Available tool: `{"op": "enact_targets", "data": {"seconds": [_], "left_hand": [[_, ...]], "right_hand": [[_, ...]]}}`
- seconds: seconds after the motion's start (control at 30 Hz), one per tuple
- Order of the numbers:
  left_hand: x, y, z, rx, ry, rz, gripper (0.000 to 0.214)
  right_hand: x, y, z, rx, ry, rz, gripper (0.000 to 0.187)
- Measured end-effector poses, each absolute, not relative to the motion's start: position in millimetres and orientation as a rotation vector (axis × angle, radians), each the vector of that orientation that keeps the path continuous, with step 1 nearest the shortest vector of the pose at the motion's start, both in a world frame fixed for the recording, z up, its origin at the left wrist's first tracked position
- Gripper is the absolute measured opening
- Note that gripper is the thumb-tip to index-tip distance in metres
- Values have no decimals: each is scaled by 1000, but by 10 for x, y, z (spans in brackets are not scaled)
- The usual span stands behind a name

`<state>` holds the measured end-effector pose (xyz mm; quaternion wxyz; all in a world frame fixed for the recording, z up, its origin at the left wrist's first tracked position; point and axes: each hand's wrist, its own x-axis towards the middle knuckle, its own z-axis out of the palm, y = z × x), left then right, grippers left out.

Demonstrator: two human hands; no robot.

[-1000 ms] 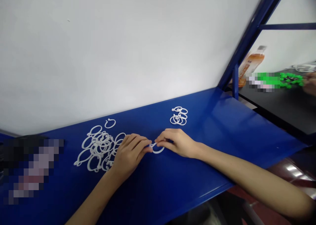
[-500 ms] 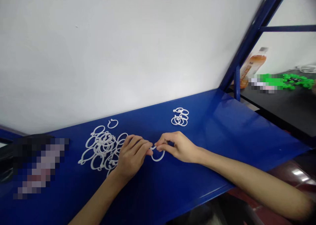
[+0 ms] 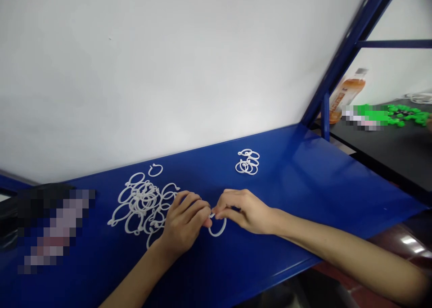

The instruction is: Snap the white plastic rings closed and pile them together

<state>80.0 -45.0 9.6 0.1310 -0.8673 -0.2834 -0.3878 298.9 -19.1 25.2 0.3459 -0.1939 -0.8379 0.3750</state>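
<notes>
Between my two hands is a white plastic ring (image 3: 218, 232), its round part hanging down toward the blue tabletop (image 3: 270, 249). My left hand (image 3: 189, 220) pinches the ring's left end, fingers curled. From the right, my right hand (image 3: 241, 209) grips the other end between thumb and fingertips. The fingers hide the place where the two ends meet. Left of my left hand lies a loose pile of similar white rings (image 3: 143, 200), some with small knobs at their ends. One open ring (image 3: 155, 170) sits apart behind the pile.
A smaller group of white rings (image 3: 248, 162) lies farther back to the right. Behind the table rises a white wall (image 3: 202, 74). A blue metal frame (image 3: 332, 76) stands at right; past it are an orange drink bottle (image 3: 347, 96) and green pieces (image 3: 407, 115) on a black table.
Both hands have moved slightly down in the picture with the ring, and are closer together. The piles look the same; the view has shifted a little.
</notes>
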Motion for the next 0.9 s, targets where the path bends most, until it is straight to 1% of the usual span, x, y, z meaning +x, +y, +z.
{"op": "enact_targets", "data": {"seconds": [0.13,0.23,0.33,0.4,0.47,0.57,0.67,0.77,0.9], "left_hand": [[817,-474,82,-2540,-811,-1128,13],[821,-435,81,-2542,-821,-1100,13],[773,-358,104,-2530,-867,-999,9],[683,-302,120,-2493,-979,-901,19],[545,-253,125,-2420,-1183,-794,34],[313,-204,99,-2279,-1516,-584,50],[166,-185,44,-2247,-1677,-403,58],[143,-184,-10,-2292,-1713,-353,58],[175,-190,-45,-2338,-1676,-382,38]], "right_hand": [[2999,-207,246,-440,-2253,940,21],[2988,-173,231,-477,-2257,912,18],[3002,-71,215,-544,-2212,846,15],[3062,53,207,-611,-2187,737,14],[3174,222,198,-695,-2157,578,13],[3404,514,175,-844,-2100,315,12],[3601,773,146,-1005,-2072,197,10],[3682,964,137,-1076,-2143,169,12],[3667,1136,169,-1056,-2332,138,15]]}}
